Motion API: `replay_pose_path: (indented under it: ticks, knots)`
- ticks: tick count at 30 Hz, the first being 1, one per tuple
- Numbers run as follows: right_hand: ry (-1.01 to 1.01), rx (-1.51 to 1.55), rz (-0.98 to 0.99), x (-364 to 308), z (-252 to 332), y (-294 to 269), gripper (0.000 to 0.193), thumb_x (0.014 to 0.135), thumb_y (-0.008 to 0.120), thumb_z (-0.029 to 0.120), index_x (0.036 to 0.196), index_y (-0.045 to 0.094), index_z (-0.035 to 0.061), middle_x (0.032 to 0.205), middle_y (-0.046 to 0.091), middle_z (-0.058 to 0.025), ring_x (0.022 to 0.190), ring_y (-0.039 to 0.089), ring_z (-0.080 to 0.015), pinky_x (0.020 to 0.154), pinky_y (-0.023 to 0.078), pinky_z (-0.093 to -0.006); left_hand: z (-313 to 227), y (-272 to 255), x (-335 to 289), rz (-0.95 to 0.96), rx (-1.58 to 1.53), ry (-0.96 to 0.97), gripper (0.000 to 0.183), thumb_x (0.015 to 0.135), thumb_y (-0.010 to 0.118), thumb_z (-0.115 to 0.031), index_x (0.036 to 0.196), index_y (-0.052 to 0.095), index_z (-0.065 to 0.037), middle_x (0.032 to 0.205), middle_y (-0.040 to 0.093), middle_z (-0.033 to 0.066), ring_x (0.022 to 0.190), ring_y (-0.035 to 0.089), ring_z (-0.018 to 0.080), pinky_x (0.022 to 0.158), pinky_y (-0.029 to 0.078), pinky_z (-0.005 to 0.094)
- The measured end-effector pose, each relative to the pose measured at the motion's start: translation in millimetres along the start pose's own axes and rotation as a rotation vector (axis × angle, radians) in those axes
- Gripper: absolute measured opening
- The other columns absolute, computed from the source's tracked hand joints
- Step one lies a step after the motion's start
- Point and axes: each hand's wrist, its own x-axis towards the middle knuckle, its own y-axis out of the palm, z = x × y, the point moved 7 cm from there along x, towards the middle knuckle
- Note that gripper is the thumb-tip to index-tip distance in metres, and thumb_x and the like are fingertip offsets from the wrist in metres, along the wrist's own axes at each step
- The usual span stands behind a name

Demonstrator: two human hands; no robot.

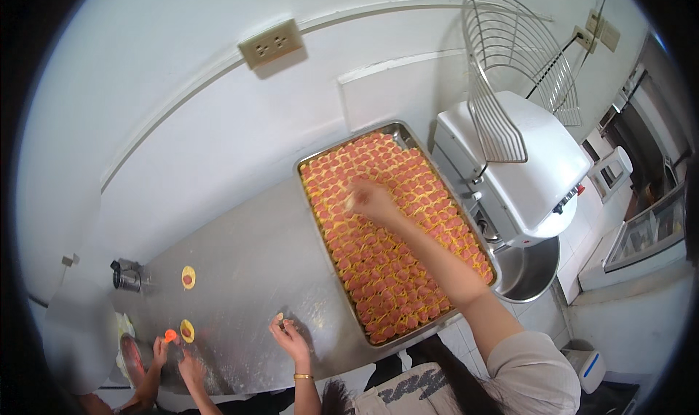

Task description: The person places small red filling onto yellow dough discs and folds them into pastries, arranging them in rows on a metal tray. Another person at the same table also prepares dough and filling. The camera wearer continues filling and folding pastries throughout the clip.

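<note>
A large metal tray (299,165) is packed with rows of small open-topped dumplings (397,291), yellow wrappers round pink filling. My right hand (373,200) reaches over the middle of these rows, its fingers drawn together. A pale bit shows at its fingertips, too small to name. To the left of the tray, above the steel table (247,262), my left hand (290,338) has its thumb and fingers pinched at a small pale piece (280,317). What that piece is cannot be made out.
At the left, a co-worker's hands (191,371) hold an orange spoon (171,336) near a filled yellow wrapper (187,331); another wrapper (188,277) lies farther back. A bowl of pink filling (132,360) stands beside them. A white mixer (524,175) with a raised wire guard (499,73) adjoins the tray's right side.
</note>
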Motion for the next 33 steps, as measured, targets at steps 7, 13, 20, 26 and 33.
replay_pose_path:
  ticks: [7,13,20,26,33]
  knots:
    - [0.016,-0.606,-0.218,115.8,-98.5,-165.4,0.029,0.07,0.064,0.011,0.098,0.063,0.0066,0.088,0.062,-0.0157,0.084,0.06,-0.036,0.073,0.049,-0.041,-33.3,79.8,13.1,0.079,0.094,0.062,0.018,0.097,0.044,-0.011,0.109,0.049,0.001,0.102,0.048,0.0097,0.077,0.055,0.0154,0.064,0.048,0.0281]
    - [-0.025,-0.618,-0.163,159.9,-157.1,-166.5,0.013,0.072,0.06,0.008,0.084,0.058,0.0041,0.085,0.056,-0.016,0.083,0.058,-0.0364,0.072,0.048,-0.0447,-106.7,124.9,44.6,0.075,0.235,0.163,0.024,0.096,0.045,-0.011,0.114,0.054,0.002,0.104,0.052,0.015,0.084,0.057,0.0254,0.069,0.049,0.0329]
    - [-0.015,-0.703,-0.122,174.6,-160.4,-149.3,0.018,0.074,0.061,0.011,0.091,0.057,0.0053,0.087,0.057,-0.0144,0.083,0.058,-0.0361,0.072,0.048,-0.0455,-275.8,343.3,150.3,0.543,0.351,0.66,0.028,0.09,0.049,-0.01,0.116,0.059,-0.009,0.116,0.06,0.015,0.103,0.058,0.034,0.085,0.048,0.0411]
    - [0.049,-0.585,-0.206,166.1,-159.2,-164.9,0.028,0.072,0.064,0.013,0.097,0.059,0.0041,0.093,0.06,-0.0161,0.086,0.059,-0.036,0.075,0.047,-0.045,-291.9,493.0,189.4,0.816,0.689,0.722,0.032,0.085,0.054,-0.017,0.115,0.062,-0.015,0.1,0.066,0.0156,0.093,0.062,0.034,0.08,0.05,0.0431]
    - [0.072,-0.55,-0.207,161.9,-160.3,-174.0,0.03,0.072,0.064,0.01,0.1,0.058,0.0033,0.094,0.061,-0.0158,0.088,0.059,-0.0354,0.076,0.048,-0.0447,-255.4,561.9,199.2,0.948,0.995,0.847,0.023,0.08,0.055,-0.018,0.098,0.069,-0.016,0.091,0.068,0.015,0.087,0.064,0.0335,0.074,0.052,0.0441]
